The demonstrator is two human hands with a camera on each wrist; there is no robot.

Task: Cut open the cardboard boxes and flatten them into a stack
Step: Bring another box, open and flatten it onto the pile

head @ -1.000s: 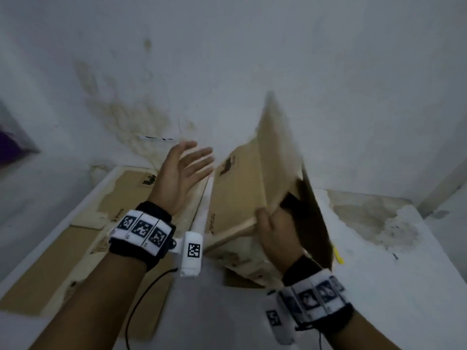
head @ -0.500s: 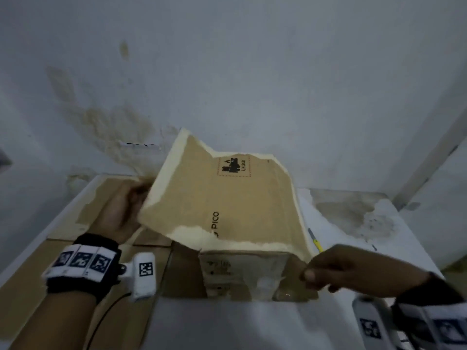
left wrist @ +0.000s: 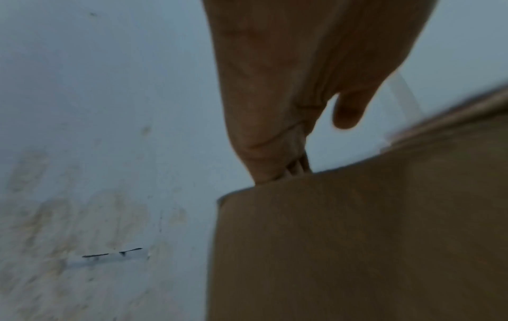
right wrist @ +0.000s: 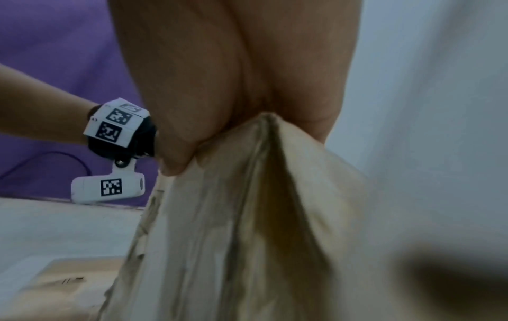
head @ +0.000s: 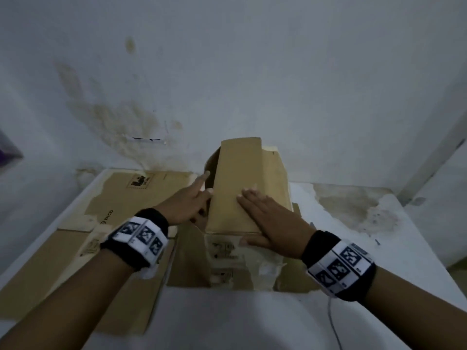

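A brown cardboard box point(head: 242, 185) stands half collapsed in the middle of the white table point(head: 252, 324), its top panel sloping toward me and torn tape on its front. My right hand point(head: 267, 215) lies flat on that top panel with straight fingers, thumb over the front edge. My left hand point(head: 192, 200) touches the box's left side with straight fingers, at the dark opening there. The left wrist view shows the left hand point(left wrist: 274, 86) meeting a cardboard edge point(left wrist: 357, 239). In the right wrist view the right hand point(right wrist: 219, 65) presses on a creased fold point(right wrist: 233, 239).
Flattened cardboard sheets point(head: 75, 248) lie stacked on the table's left half, beside the box. A stained wall point(head: 227, 72) stands close behind. The table's right part point(head: 379, 236) is bare and stained. A thin cable point(head: 333, 322) hangs by my right wrist.
The wide panel that was raised now lies folded down along the box. My right hand moved from the front right corner onto the top. My left hand shifted from the panel's far edge to the box's left side.
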